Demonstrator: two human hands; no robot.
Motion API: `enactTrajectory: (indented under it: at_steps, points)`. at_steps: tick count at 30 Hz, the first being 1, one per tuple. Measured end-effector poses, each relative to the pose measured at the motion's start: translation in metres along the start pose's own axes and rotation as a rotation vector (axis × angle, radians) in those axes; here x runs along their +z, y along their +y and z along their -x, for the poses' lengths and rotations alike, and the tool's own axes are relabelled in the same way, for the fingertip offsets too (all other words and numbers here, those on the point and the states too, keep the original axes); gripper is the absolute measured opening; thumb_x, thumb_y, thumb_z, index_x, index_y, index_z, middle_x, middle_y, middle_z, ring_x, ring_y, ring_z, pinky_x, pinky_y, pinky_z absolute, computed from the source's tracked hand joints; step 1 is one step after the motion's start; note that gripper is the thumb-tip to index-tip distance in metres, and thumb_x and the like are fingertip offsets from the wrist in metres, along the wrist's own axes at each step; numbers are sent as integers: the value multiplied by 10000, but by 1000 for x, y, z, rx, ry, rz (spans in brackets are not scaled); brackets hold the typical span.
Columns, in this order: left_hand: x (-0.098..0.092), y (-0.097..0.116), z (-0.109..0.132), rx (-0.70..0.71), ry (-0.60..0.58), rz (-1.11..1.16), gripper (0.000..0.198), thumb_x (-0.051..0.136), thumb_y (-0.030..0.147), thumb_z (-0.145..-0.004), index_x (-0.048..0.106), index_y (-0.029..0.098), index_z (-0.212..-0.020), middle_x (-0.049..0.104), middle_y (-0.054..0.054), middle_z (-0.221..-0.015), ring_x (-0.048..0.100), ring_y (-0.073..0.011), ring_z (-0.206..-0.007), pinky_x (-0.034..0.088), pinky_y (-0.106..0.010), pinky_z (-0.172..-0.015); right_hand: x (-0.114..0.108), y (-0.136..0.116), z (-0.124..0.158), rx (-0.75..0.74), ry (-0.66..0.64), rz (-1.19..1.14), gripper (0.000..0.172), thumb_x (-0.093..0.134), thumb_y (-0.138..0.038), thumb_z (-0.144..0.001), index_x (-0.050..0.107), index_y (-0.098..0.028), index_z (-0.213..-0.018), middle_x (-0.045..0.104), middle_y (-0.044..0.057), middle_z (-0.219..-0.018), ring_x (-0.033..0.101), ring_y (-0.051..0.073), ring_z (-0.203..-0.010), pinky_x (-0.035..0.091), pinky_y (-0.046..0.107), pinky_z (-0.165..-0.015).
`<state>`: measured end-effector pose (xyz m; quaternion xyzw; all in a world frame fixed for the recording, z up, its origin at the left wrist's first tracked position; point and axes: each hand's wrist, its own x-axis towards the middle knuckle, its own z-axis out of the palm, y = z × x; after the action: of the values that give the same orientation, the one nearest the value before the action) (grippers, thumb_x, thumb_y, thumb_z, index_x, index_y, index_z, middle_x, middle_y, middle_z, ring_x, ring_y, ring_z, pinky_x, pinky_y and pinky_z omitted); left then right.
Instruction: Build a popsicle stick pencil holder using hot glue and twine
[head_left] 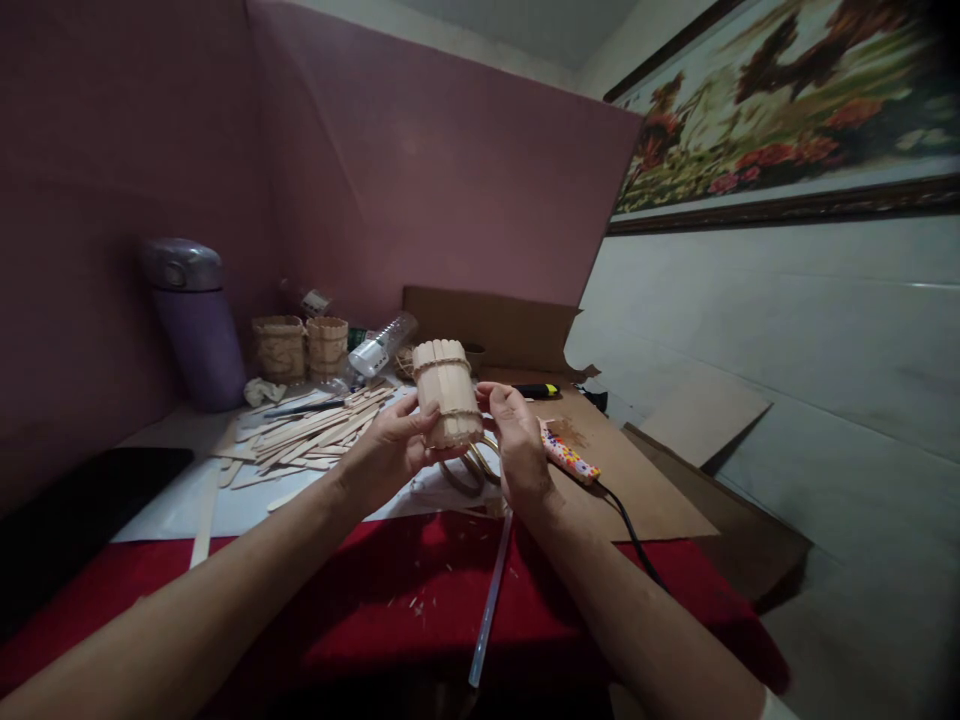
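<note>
Both hands hold the cup of wooden sticks in the air, above the sheet. The left hand grips its lower side; the right hand pinches the opposite side. It looks light and stiff, but the joints are probably fragile, so a gentle hold on the wall seems safest.

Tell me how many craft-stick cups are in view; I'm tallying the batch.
3. One cup is held between left hand and right hand; two cups stand side by side, right of the purple flask. Others may hide behind the held one.
</note>
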<state>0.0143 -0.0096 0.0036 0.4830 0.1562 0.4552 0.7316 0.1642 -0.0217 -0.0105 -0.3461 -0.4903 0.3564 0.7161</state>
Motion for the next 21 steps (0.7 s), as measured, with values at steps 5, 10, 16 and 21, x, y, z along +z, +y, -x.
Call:
enactTrajectory:
  at_steps: [5,10,16,21]
  points:
    - [-4,-6,-6,128,129,-73,562,828,286,-693,605,108,-1177,676,-160,-1164,672,-266,-993,550,-366,-826,-1,0,2,-4,-3,61,412,570,-580,-856,662,-201,-988,678,64,-987,610,213,-949,474,347,-821]
    - [-5,-7,-8,229,206,-89,586,882,305,-612,635,110,-1106,673,-135,-1131,657,-241,-966,541,-354,-816,-2,5,2,-27,-59,118,382,633,-524,-838,639,-207,-1052,666,69,-1049,611,219,-1002,467,363,-877]
    - [-2,-5,-6,195,205,-96,630,896,352,-578,640,95,-1093,678,-153,-1085,658,-259,-949,529,-407,-852,-3,5,5,-43,-131,137,392,735,-410,-759,603,-223,-1078,648,75,-1101,610,235,-1032,498,366,-841]
    - [-2,-5,-6,196,207,-100,600,891,319,-591,637,108,-1092,683,-149,-1088,665,-274,-970,510,-428,-877,-2,0,6,-1,-138,105,370,738,-354,-748,605,-228,-1070,653,64,-1084,617,223,-1002,498,362,-840]
